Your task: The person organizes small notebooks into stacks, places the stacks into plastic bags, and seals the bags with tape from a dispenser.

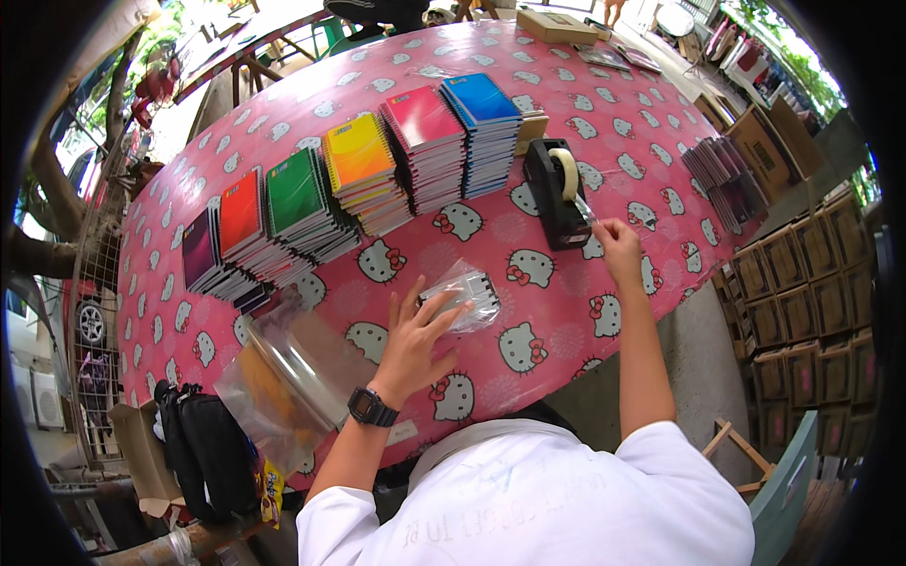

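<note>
My left hand (420, 330), with a black watch (371, 407) on its wrist, rests with spread fingers on a small package in transparent plastic (477, 300). Something white and black shows through the wrap. My right hand (618, 247) pinches the end of a strip of tape (587, 213) that runs from the roll (563, 174) in a black tape dispenser (550, 203). Beyond my hands, stacks of spiral notebooks stand in a slanting row: purple (200, 247), red (243, 212), green (295, 193), yellow (359, 156), pink (425, 118) and blue (481, 99).
Transparent plastic sleeves (293, 363) lie left of my left arm on the pink patterned tablecloth (547, 316). A black bag (203, 453) sits at the near left edge. Dark bundles (722, 179) lie at the right edge, beside stacked brown boxes (802, 274). A flat box (557, 26) rests at the far end.
</note>
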`<state>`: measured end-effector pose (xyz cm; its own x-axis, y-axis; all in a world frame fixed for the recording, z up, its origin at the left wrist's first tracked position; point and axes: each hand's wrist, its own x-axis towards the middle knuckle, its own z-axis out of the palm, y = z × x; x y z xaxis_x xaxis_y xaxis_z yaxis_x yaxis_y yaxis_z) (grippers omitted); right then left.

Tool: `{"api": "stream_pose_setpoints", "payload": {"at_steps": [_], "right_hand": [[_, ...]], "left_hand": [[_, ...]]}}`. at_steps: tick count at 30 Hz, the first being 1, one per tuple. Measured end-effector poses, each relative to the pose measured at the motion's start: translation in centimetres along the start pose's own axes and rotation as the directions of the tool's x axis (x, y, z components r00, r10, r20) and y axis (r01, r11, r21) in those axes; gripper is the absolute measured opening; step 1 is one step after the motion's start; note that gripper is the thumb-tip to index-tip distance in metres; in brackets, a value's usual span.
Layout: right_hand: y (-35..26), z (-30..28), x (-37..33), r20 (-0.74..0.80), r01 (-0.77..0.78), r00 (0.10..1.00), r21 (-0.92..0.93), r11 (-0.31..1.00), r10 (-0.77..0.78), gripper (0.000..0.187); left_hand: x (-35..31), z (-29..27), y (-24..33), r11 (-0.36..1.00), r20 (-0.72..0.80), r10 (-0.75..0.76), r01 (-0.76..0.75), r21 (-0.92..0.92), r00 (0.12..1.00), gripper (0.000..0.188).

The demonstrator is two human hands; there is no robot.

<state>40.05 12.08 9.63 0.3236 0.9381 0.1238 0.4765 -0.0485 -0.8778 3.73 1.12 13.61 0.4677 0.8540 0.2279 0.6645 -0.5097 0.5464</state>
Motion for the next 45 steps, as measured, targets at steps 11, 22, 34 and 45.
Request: {"api": "stream_pose_setpoints", "payload": {"at_steps": [11,22,34,45], "right_hand": [[-12.5,5.5,-3.6,0.961,-0.217,0.271,0.122,0.968,-0.06,0.014],[-18.7,5.8,-5.1,0.744,0.636,0.651,-0.642,0.429,0.148,0.049],[-13.9,5.2,-9.0,0.284,0.476,0.732,0.437,0.763,-0.619,0.014],[-10.2,8.9,-6.1,0.669,0.004,0.6,0.546,0.838,-0.439,0.052]], "left_hand": [[0.3,-0.9,0.3,0.999,0.123,-0.005,0.009,-0.034,0.992,0.086],[0.3,-0.9,0.4,0.996,0.058,0.077,-0.074,-0.047,0.995,0.084],[0.7,1.7,1.2,0.976,-0.54,0.145,-0.208,-0.057,0.829,0.052],[2.8,0.8,0.2,0.781,-0.046,-0.258,0.18,-0.598,0.965,0.084]]}}
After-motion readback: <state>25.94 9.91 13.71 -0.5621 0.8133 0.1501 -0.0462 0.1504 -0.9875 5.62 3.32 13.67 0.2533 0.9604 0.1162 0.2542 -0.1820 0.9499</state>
